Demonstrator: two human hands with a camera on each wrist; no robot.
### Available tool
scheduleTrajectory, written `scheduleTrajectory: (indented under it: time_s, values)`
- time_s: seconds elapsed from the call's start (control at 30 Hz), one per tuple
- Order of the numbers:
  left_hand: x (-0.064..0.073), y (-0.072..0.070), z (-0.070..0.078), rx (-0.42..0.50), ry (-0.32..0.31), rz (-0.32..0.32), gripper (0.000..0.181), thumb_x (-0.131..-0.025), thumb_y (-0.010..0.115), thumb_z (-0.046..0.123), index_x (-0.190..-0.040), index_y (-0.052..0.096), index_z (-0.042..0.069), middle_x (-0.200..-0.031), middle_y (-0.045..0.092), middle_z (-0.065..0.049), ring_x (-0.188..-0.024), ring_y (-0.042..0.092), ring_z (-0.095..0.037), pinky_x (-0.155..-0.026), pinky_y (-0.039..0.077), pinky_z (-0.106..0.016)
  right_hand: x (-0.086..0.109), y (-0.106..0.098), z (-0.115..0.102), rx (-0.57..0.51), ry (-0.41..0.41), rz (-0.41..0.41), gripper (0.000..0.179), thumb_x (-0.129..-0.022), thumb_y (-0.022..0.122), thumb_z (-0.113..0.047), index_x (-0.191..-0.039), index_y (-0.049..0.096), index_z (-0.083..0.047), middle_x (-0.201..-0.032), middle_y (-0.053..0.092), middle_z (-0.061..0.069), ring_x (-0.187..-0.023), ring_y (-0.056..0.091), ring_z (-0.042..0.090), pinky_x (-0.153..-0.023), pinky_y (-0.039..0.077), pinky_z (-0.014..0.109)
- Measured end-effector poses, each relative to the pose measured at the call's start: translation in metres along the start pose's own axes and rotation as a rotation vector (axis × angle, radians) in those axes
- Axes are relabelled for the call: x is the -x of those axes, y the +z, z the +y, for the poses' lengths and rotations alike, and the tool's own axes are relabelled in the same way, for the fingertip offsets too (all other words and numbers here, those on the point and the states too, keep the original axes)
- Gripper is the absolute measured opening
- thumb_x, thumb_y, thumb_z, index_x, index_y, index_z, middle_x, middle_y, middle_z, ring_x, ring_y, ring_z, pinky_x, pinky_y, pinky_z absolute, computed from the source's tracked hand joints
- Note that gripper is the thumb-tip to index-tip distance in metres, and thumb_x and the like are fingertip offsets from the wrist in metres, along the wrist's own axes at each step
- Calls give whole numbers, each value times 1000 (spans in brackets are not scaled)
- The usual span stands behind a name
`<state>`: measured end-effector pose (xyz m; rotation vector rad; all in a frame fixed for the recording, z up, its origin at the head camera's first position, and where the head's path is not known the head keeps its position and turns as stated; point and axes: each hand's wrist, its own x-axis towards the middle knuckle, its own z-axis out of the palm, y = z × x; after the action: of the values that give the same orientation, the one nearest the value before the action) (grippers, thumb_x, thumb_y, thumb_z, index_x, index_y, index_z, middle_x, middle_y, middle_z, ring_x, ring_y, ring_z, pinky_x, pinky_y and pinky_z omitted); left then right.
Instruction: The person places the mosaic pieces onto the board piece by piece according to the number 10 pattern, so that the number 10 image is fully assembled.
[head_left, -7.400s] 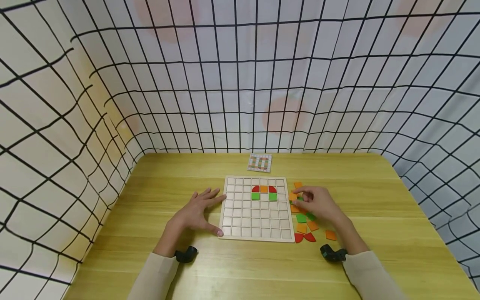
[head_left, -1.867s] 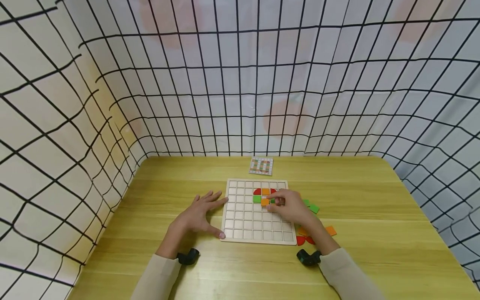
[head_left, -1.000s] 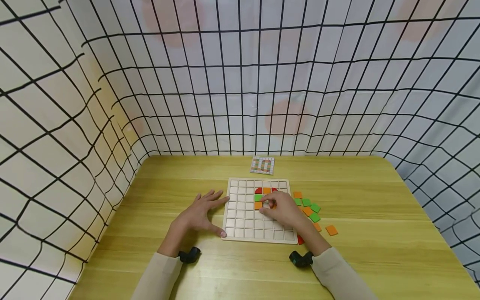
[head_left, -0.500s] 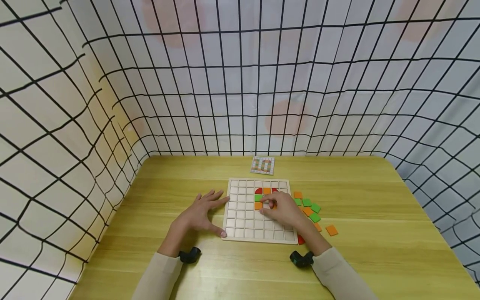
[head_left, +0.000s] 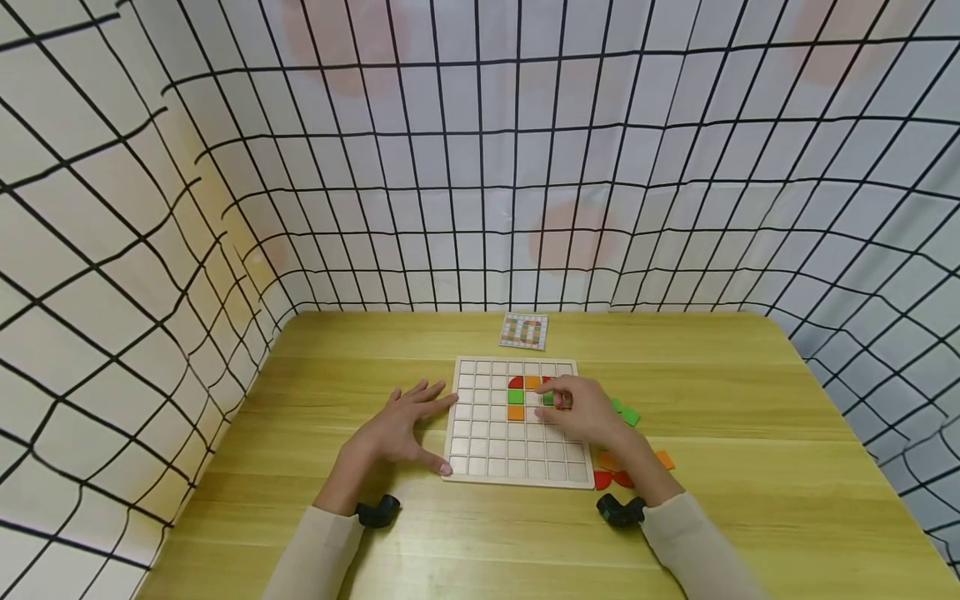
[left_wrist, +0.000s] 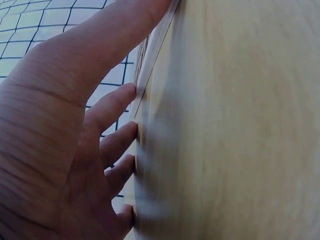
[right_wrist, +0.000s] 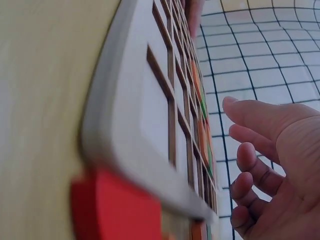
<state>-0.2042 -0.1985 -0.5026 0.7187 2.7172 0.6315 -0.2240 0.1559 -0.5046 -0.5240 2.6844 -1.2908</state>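
A pale wooden grid board (head_left: 480,458) lies before me. Near its upper middle, a red quarter-circle tile (head_left: 516,382) and an orange square (head_left: 532,382) sit side by side. Under the red one come a green square (head_left: 515,397) and another orange square (head_left: 516,412). My right hand (head_left: 585,408) hovers over the board's right part, partly hiding a red and a green tile. Its thumb and index are apart, fingers loosely bent, nothing between them in the right wrist view. My left hand (head_left: 393,425) spreads wide, thumb and index touching the board's left edge.
Right of the board lie loose tiles: green squares (head_left: 630,416), orange squares (head_left: 665,459) and red quarter-circles (head_left: 603,480), some hidden by my right forearm. A small patterned card (head_left: 523,331) lies behind the board. A white, black-gridded curtain (head_left: 480,208) surrounds the table.
My right hand went from the loose tiles to the board with an orange square, which now sits below the left green square. In the last half second it drew right. My left hand stayed put.
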Motion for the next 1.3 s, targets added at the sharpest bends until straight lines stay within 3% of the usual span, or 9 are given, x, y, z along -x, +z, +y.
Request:
scheduleTrajectory:
  time_s: [0.3, 0.7, 1.3]
  values:
    - [1, 0, 0, -4, 7, 2, 118, -62, 86, 74, -161, 37, 33, -173, 20, -3, -161, 10, -34, -127, 4, -66, 23, -26, 16, 28, 61, 25, 27, -92, 80, -25, -115, 76, -13, -80, 54, 0, -70, 46, 16, -62, 37, 25]
    - [0, 0, -1, -5, 0, 1, 118, -62, 87, 74, -160, 37, 34, -173, 21, -2, -162, 10, -33, -127, 3, -65, 42, -58, 56, 132, 98, 85, 32, -94, 78, -33, -119, 74, -14, -85, 57, 0, -75, 48, 17, -65, 39, 26]
    - [1, 0, -1, 2, 4, 3, 117, -62, 86, 74, -160, 37, 34, -173, 21, -2, -162, 9, -32, -127, 2, -66, 56, -83, 86, 207, 143, 158, 24, -99, 71, -29, -115, 76, -11, -82, 59, 1, -73, 48, 15, -65, 39, 26]
